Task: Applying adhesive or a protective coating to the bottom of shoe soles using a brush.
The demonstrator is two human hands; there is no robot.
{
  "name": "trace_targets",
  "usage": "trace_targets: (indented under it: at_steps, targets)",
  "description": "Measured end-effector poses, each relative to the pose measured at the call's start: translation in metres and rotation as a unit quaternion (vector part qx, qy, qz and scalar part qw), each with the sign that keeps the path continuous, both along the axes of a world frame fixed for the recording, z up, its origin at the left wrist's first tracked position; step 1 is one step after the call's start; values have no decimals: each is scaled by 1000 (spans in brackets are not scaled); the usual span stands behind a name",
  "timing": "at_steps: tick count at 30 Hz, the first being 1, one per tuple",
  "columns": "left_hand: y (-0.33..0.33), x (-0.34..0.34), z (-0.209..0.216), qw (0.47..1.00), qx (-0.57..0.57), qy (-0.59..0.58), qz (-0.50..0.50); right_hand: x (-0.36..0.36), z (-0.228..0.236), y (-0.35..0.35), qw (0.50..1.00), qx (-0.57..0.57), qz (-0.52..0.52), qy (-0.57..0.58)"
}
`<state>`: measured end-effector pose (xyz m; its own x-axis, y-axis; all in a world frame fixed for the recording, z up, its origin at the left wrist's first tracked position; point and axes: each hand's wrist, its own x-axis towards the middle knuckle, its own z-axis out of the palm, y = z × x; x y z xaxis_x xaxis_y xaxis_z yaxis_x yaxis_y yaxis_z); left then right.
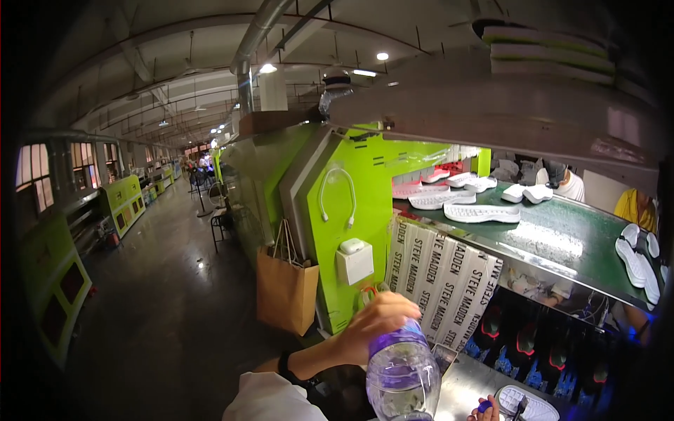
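My left hand [379,319], with a dark band on its wrist, is wrapped round a clear plastic bottle [404,375] with a purple label. The bottle is very close to the view, and its lower part runs out of the picture at the bottom edge. At that same edge, further right, the fingertips of my right hand [489,415] pinch a small blue-purple bottle cap [484,405]. Beside them a white shoe sole [533,407] lies on a metal surface, with a thin dark object across it that I cannot make out. Most of my right hand is cut off.
White soles [482,213] lie on a green conveyor belt [554,228] at right. A printed white box [442,274] leans below it. A brown paper bag [286,288] hangs on the green machine panel [344,238]. Beyond the belt, a person in yellow [635,208] shows. An aisle [161,281] runs back at left.
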<state>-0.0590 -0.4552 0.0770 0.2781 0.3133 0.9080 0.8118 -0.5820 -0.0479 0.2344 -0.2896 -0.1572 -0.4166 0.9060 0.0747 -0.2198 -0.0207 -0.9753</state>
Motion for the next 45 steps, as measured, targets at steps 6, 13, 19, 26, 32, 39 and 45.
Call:
trace_targets:
  at_steps: [6, 13, 19, 26, 32, 39, 45]
  targets:
    - [4, 31, -58, 826, -521, -175, -124, 20, 12, -11, 1000, 7, 23, -13]
    - [17, 46, -91, 527, -795, -178, -242, 43, 22, -33, 993, -29, 110, 6]
    - [14, 35, -145, 349, -863, -215, -295, 45, 39, -41, 989, -28, 125, -72]
    - [9, 26, -201, 279, -787, -285, -472, 52, 54, -50, 982, -13, 130, -139]
    - [5, 46, -152, 639, -746, -109, -154, 45, 79, -48, 816, 451, 146, -332]
    - [8, 55, -106, 867, -495, 3, 55, 27, 83, -52, 994, 53, 53, -83]
    - [8, -37, 49, 880, -154, -422, -155, 29, 87, -48, 991, 107, -68, -53]
